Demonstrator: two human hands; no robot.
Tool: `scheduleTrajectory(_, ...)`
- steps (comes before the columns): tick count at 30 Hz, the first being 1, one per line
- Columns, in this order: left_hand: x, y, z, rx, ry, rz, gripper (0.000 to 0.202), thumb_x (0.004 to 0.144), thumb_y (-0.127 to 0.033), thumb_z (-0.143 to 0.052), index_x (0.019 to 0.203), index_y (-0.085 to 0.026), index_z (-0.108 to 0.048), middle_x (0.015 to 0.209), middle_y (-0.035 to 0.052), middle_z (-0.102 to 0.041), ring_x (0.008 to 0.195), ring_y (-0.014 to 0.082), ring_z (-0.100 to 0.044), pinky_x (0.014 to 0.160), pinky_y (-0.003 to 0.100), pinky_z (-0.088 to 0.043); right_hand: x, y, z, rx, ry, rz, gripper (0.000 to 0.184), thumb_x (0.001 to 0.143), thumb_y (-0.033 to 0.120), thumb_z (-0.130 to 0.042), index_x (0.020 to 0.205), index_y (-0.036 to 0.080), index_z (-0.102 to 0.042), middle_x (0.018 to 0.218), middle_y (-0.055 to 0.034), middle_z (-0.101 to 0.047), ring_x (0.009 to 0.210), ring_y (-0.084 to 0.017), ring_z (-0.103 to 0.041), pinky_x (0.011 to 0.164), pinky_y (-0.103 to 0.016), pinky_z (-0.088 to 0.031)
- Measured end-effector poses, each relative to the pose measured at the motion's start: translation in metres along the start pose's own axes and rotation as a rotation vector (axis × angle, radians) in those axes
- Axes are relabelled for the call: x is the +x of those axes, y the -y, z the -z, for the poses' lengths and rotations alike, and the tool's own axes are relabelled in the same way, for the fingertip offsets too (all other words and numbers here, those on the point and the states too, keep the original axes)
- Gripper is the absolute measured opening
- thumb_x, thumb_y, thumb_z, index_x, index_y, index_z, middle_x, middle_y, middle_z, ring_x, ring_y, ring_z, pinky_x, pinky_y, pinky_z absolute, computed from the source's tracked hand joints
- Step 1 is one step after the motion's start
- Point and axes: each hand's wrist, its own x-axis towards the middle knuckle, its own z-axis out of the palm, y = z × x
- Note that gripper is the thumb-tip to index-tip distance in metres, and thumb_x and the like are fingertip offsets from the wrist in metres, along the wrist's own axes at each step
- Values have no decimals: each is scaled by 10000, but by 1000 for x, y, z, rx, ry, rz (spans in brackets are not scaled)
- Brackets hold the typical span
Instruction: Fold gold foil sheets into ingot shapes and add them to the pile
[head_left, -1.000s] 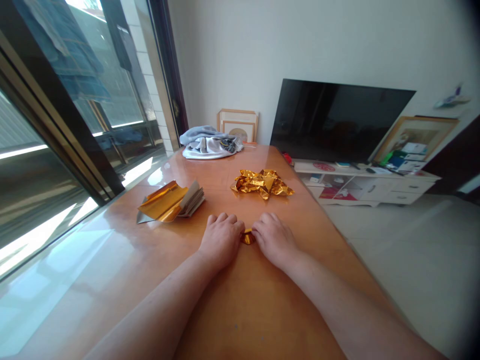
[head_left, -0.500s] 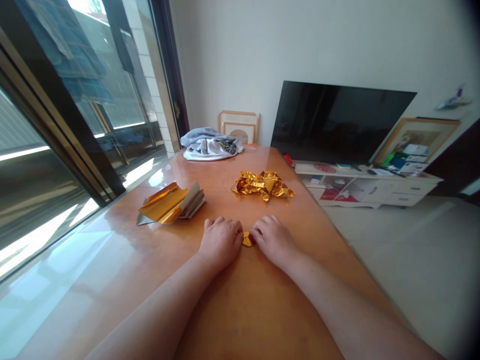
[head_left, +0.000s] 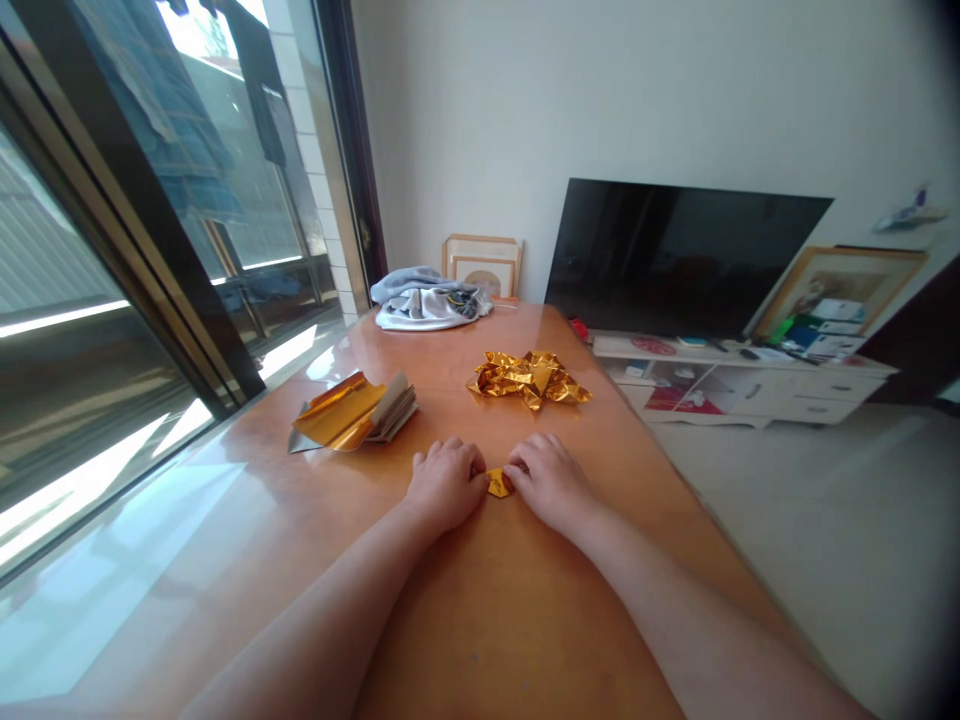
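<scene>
A left hand and a right hand, fingers curled nearly closed, pinch a small, flat, folded piece of shiny gold foil paper at its nine and three o'clock edges, on a glossy orange-brown wooden tabletop. Beyond the piece — at ten o'clock — lies a loose stack of gold-faced, grey-backed paper sheets; a crinkled heap of gold foil shapes sits toward one o'clock.

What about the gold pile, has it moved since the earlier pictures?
No. The gold pile keeps its place on the table, judged against the TV; the whole view has shifted slightly.
</scene>
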Motion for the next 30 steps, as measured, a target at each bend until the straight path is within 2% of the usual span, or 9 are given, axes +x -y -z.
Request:
scheduleTrajectory(8,3,3,1,-81,18,-7,130,833,-349,-605,891,-242,-651,1028,47,-670,1003,265,-575,825,390,-369,4,-9,-3,123,37,-6,81,901,264,-645,850,219,-602,912,-25,-636,921,-191,-559,787,-288,-390)
scheduleTrajectory(10,2,4,1,-97,14,-25,116,834,-334,-599,883,-240,-648,1009,38,-682,992,259,-581,823,388,-363,5,-11,-4,184,41,-13,50,888,242,-650,897,213,-611,925,-25,-643,911,-186,-566,781,-282,-400)
scheduleTrajectory(14,0,3,2,-128,22,-63,96,835,-304,-594,880,-235,-644,979,26,-700,979,248,-588,829,378,-351,5,-14,-3,245,64,11,127,878,220,-655,1005,211,-661,977,-33,-649,920,-177,-582,801,-272,-419)
scheduleTrajectory(19,-3,2,5,-154,38,-113,77,836,-285,-600,866,-227,-640,973,29,-696,981,243,-582,837,362,-351,3,-16,3,263,153,52,105,896,262,-625,885,228,-724,899,-30,-617,866,-171,-580,761,-263,-414)
scheduleTrajectory(25,-8,5,1,-195,-7,-232,74,813,-222,-611,881,-214,-641,979,46,-667,954,219,-573,802,303,-390,-2,-17,7,338,206,93,73,875,245,-627,821,205,-658,872,-5,-635,785,-143,-585,683,-231,-398)
scheduleTrajectory(28,-9,6,1,-262,-35,-281,209,804,-191,-604,1002,-218,-663,980,46,-653,919,200,-579,799,285,-416,-6,-12,11,328,199,128,97,903,232,-579,828,209,-637,832,11,-648,774,-139,-586,674,-222,-388)
scheduleTrajectory(30,-10,5,1,-306,-18,-350,210,843,-202,-564,1005,-224,-696,1009,54,-650,954,197,-587,836,282,-426,-8,-7,14,307,168,142,95,905,223,-571,835,211,-634,852,8,-660,814,-147,-592,699,-226,-383)
